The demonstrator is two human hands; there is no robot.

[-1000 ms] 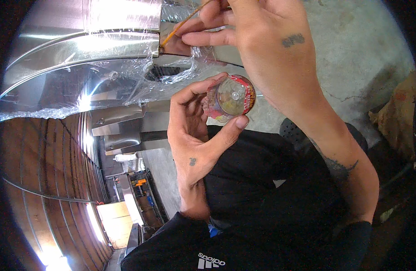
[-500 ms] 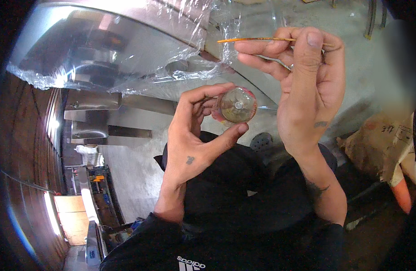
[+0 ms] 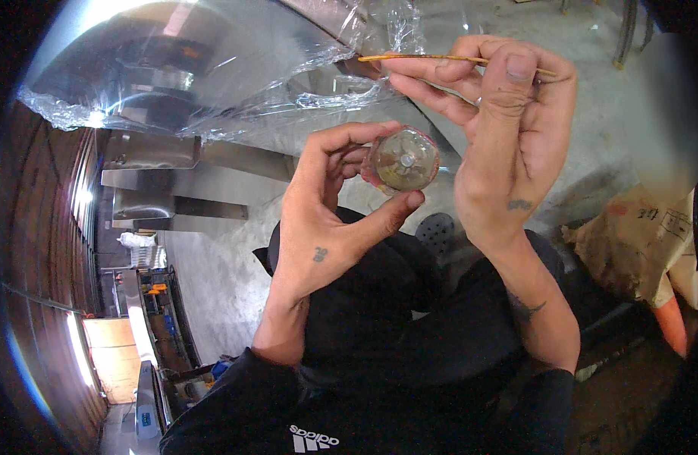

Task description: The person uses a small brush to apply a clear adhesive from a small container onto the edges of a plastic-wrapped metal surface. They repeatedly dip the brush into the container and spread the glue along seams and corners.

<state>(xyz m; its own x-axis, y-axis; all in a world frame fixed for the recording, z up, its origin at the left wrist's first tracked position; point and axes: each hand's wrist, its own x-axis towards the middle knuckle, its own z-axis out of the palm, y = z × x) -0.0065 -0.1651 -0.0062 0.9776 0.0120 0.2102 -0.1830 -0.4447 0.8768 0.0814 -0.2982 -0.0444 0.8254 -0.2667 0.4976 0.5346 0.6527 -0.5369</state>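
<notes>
- The left hand [image 3: 326, 227] is curled around a small round jar [image 3: 404, 161], pinching it between the thumb below and the fingertips above, with its open mouth turned toward the camera.
- The jar is clear with a reddish rim; a pale yellowish mass shows inside, and I cannot tell what it is.
- The jar sits near the middle of the view, held in the air above the person's dark lap, just left of the right hand.
- The right hand [image 3: 504, 144] is closed in a pinch on a thin yellow stick [image 3: 440, 58], gripped between thumb and fingers.
- The stick lies nearly level, its free end pointing left, above the jar and apart from it.
- A ring shows on one finger of the right hand.
- Behind the hands lies a large shiny metal duct [image 3: 174, 68] wrapped in clear plastic film [image 3: 334, 83].
- A crumpled brown paper bag [image 3: 637, 243] rests on the concrete floor [image 3: 212, 280] at right.
</notes>
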